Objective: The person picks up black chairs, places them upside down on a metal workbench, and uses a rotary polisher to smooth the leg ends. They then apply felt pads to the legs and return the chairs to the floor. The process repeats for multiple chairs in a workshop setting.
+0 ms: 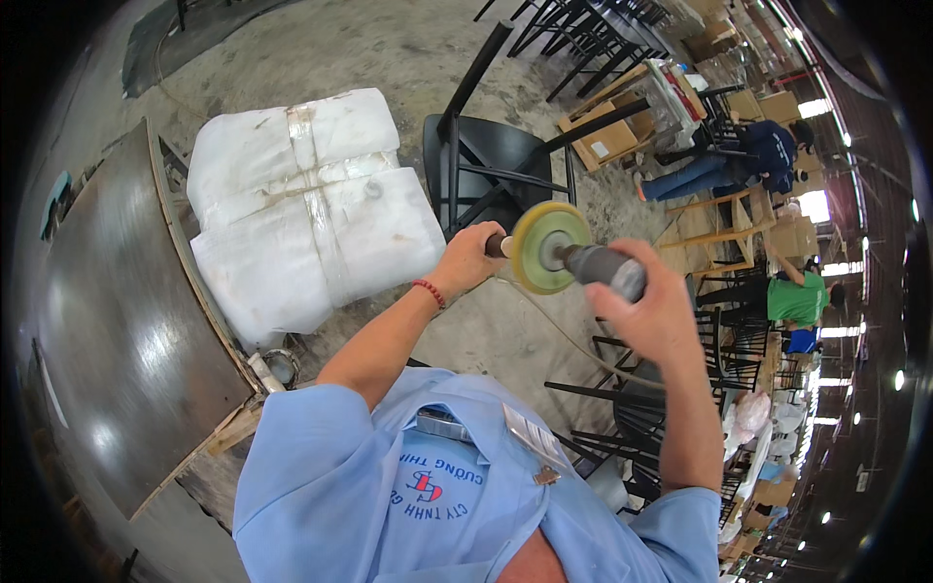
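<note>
1 hand-held tool w/ round yellow disc (550, 249); 1 red beaded bracelet (429, 293); 1 taped white-wrapped bundle (262, 209); 1 glossy brn. table (146, 321); 2+ co-workers (797, 299); several blk. slim-legged chairs (515, 146), exact no. is unclear.

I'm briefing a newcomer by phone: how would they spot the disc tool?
Start at the big white wrapped bundle. To its right, between the left hand, with its red bead bracelet, and the right hand, is the disc tool. Its round yellow-green disc sets it apart from the black chair nearby.
</note>
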Demonstrator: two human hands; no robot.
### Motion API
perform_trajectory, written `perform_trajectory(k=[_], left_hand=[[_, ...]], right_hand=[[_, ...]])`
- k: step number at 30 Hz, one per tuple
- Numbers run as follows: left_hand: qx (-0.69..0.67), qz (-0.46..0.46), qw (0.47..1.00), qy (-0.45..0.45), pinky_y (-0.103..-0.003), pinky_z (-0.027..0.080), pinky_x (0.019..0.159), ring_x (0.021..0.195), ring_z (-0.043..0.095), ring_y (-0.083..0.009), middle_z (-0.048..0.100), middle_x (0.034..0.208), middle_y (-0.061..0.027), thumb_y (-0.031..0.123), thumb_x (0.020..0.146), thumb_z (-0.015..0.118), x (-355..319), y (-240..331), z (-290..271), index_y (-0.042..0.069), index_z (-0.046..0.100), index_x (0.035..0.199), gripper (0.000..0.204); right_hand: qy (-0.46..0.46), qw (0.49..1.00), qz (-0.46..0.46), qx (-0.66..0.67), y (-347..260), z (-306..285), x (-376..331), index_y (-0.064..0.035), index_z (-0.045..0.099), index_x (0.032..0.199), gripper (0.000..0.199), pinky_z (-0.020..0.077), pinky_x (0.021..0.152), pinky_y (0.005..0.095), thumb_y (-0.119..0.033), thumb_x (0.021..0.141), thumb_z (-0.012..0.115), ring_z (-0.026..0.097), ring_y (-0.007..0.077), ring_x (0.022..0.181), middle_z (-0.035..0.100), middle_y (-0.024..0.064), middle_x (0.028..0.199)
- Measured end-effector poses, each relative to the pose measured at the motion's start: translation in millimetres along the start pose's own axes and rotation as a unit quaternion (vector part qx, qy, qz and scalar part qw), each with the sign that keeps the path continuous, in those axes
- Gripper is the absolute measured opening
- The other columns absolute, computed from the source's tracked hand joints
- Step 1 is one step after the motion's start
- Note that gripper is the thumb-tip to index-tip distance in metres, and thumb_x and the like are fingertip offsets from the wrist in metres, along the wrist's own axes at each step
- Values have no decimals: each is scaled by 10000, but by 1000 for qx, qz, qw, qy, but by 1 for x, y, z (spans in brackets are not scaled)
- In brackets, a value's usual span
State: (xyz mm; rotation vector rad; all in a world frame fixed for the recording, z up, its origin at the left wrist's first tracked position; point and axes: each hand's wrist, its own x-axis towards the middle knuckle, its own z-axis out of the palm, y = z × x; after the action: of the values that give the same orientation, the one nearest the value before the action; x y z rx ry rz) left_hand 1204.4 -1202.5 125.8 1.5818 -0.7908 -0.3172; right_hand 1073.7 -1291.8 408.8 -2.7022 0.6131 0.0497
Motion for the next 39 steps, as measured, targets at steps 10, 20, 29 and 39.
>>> perform_trajectory(k=[10,20,29,39], left_hand=[[-1,74,996,42,-435,493,794,905,611,-373,648,911,-145,64,728,724,-1,-12,1,63,613,946,244],[15,-4,1000,26,-381,495,783,879,619,-326,643,935,-129,107,738,777,-3,-8,2,65,601,988,308],[-9,14,1000,17,-371,496,786,892,618,-319,643,939,-131,64,732,771,-2,-10,3,67,590,1016,337],[-28,-20,999,32,-399,494,742,844,615,-349,639,859,-149,78,714,772,-2,4,2,40,614,938,277]], right_hand=[[-123,986,-39,-103,-21,20,21,-90,626,1188,550,542,838,440,-375,730,732,687,396,902,709,220,928],[-40,996,-7,-75,-4,3,28,-70,620,1181,533,541,803,416,-316,728,755,695,377,875,705,218,931],[-23,999,-32,35,37,34,11,-66,628,1171,513,531,780,345,-257,716,768,686,265,807,696,160,899],[-110,994,-16,-15,-3,-2,27,-46,631,1157,528,529,822,397,-343,734,740,695,333,872,707,190,912]])
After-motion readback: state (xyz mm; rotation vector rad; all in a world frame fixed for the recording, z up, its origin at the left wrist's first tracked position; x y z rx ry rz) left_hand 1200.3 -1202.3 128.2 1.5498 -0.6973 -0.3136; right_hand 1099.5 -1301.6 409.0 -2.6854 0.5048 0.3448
